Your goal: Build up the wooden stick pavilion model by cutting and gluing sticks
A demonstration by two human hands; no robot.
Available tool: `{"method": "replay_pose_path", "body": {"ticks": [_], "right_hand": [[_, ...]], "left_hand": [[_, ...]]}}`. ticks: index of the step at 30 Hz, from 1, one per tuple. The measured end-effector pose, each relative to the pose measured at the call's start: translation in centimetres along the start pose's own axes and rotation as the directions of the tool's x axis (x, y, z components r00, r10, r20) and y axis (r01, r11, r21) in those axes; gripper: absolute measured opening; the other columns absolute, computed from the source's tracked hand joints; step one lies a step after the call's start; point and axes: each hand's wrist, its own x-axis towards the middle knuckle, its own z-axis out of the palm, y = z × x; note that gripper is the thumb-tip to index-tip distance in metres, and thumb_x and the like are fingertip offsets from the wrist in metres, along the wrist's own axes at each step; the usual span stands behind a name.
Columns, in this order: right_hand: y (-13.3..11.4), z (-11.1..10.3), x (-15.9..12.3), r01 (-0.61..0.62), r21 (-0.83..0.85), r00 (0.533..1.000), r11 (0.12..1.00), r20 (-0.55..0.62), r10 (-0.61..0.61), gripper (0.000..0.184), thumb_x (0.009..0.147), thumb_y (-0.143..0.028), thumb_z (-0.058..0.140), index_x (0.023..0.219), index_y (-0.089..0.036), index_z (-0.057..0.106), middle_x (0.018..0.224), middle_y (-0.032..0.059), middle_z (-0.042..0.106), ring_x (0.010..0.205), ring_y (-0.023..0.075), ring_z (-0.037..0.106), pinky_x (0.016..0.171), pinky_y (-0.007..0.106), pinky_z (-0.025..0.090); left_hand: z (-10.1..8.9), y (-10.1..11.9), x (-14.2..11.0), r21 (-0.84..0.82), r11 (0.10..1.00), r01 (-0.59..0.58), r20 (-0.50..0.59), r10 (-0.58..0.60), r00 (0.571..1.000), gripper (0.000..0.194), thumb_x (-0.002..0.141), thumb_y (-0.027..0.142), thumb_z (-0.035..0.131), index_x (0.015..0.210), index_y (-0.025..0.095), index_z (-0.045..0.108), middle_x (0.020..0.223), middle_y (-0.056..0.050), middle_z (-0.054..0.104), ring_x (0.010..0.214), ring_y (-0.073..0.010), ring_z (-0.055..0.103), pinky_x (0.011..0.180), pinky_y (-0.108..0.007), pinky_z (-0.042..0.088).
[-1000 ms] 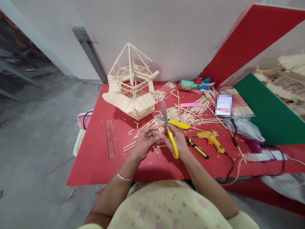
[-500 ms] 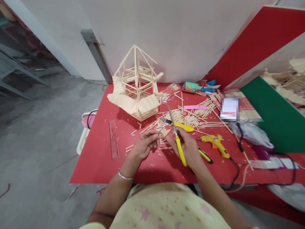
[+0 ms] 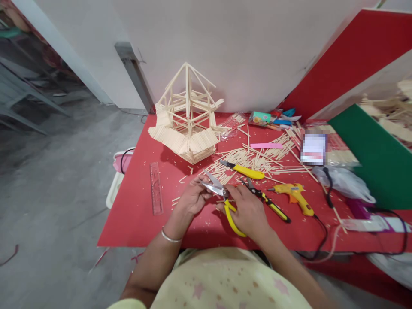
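Note:
My right hand (image 3: 247,211) grips yellow-handled scissors (image 3: 222,198), whose blades are parted and point left toward my left hand (image 3: 192,197). My left hand's fingers are pinched together right at the blade tips, apparently on a thin wooden stick too small to see clearly. Both hands hover over the red table (image 3: 135,214) near its front edge. Beyond them lies a heap of loose wooden sticks (image 3: 257,156). A stick-built house model (image 3: 186,116) stands at the back left of the table.
A clear ruler (image 3: 156,188) lies left of my hands. To the right are a yellow knife (image 3: 246,171), black-and-yellow pliers (image 3: 268,204), and a yellow glue gun (image 3: 294,195) with a black cord. Boxes and pens sit by the wall; red and green boards lean at right.
The scissors swung from pointing upright away from me to pointing left, and their blades opened at my left hand's fingertips. The view shifted slightly.

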Motion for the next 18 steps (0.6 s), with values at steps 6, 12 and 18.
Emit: {"method": "replay_pose_path", "body": {"ticks": [6, 12, 18], "right_hand": [[0.17, 0.23, -0.12, -0.032, 0.037, 0.999, 0.999, 0.011, 0.032, 0.048, 0.095, -0.051, 0.053, 0.132, -0.021, 0.056, 0.105, 0.0098, 0.066, 0.088, 0.0231, 0.063, 0.072, 0.031, 0.042], [0.36, 0.36, -0.12, -0.041, 0.001, 0.998, 0.999, 0.038, 0.041, 0.048, 0.096, -0.051, 0.051, 0.133, -0.021, 0.056, 0.105, 0.0096, 0.068, 0.087, 0.0226, 0.064, 0.071, 0.031, 0.041], [0.27, 0.30, -0.07, -0.053, -0.097, 0.998, 0.994, 0.025, 0.056, 0.047, 0.096, -0.053, 0.049, 0.131, -0.022, 0.058, 0.102, 0.0084, 0.066, 0.085, 0.0224, 0.062, 0.069, 0.031, 0.037]], "left_hand": [[-0.47, -0.54, 0.17, 0.061, 0.997, -0.036, -0.033, 0.038, 0.999, 0.027, 0.068, 0.026, 0.086, 0.079, 0.015, 0.065, 0.061, 0.001, 0.061, 0.051, -0.0087, 0.056, 0.043, -0.015, 0.036], [-0.18, -0.40, 0.03, 0.085, 0.995, -0.046, -0.046, 0.050, 0.998, 0.027, 0.067, 0.025, 0.086, 0.080, 0.015, 0.065, 0.062, 0.000, 0.062, 0.053, -0.0091, 0.058, 0.045, -0.016, 0.039], [-0.10, -0.56, 0.18, 0.107, 0.993, -0.046, -0.071, 0.053, 0.996, 0.027, 0.068, 0.027, 0.085, 0.079, 0.015, 0.064, 0.060, 0.001, 0.060, 0.050, -0.0090, 0.055, 0.044, -0.017, 0.038]]}}
